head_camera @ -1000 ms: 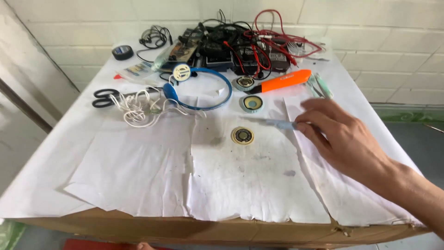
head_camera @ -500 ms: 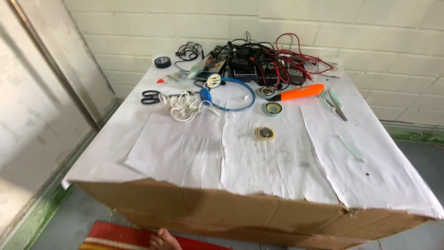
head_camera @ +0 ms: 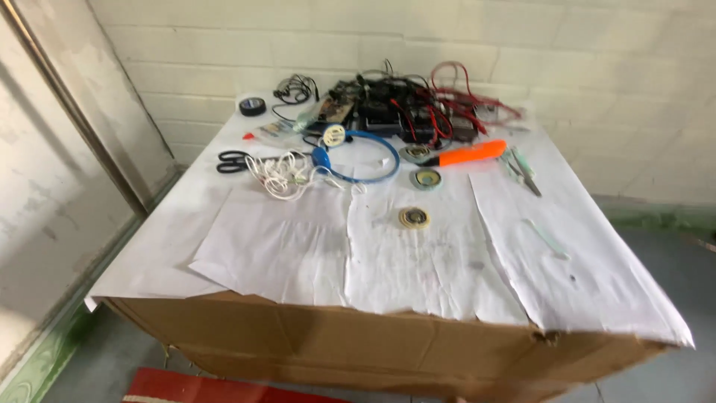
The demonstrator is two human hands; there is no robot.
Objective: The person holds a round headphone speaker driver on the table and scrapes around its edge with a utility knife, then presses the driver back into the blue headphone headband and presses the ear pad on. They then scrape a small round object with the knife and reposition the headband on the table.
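Right now neither the left hand nor the right hand shows in the head view, so whether they are spread, closed or pinching anything cannot be told. Nearest the camera's side of the table (head_camera: 246,261), which is covered in white paper sheets over a brown cardboard base, lies a small round speaker disc (head_camera: 414,217), flat on the paper close to the middle of the tabletop. At about one o'clock from it sits a second round speaker disc (head_camera: 428,178), and just beyond that at twelve o'clock a third one (head_camera: 415,153). An orange-handled tool (head_camera: 468,154) lies at about one o'clock from the nearest disc, its handle pointing toward two o'clock. At three o'clock of that handle rest pale green tweezers (head_camera: 520,166). A thin clear strip (head_camera: 544,237) lies well apart at three to four o'clock of the nearest disc. At eleven o'clock a blue headband headphone (head_camera: 358,153) curves on the paper, with a tangle of white cord (head_camera: 282,173) at its nine o'clock and black-handled scissors (head_camera: 233,160) farther the same way. At the far edge, twelve o'clock, sits a heap of black and red wires (head_camera: 418,108), and a roll of black tape (head_camera: 252,107) at ten o'clock.
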